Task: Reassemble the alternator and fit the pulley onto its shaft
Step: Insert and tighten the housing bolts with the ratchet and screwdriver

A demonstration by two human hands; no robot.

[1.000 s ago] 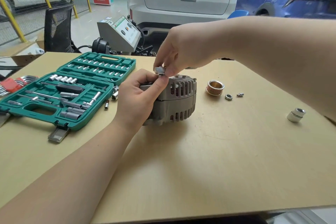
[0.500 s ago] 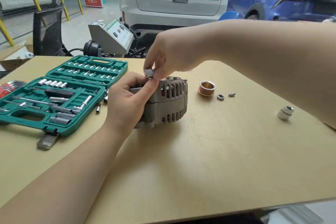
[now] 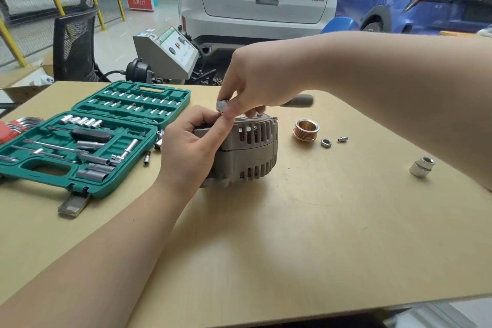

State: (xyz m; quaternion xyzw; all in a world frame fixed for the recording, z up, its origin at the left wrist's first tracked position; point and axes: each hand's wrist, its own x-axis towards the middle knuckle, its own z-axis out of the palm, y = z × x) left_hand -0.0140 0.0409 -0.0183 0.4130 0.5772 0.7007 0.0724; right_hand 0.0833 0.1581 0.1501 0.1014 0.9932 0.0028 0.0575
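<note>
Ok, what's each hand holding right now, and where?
Left hand grips the alternator by its left side; right hand pinches a small metal piece above it.

Both forearms are bare right to the frame's edge — no sleeve, glove, watch or band shows. The left hand (image 3: pixel 187 149) and right hand (image 3: pixel 257 85) are bare too — short, plain nails, unpainted.

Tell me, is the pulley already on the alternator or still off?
Off. The pulley lies on the table, apart from the alternator and to its right.
</note>
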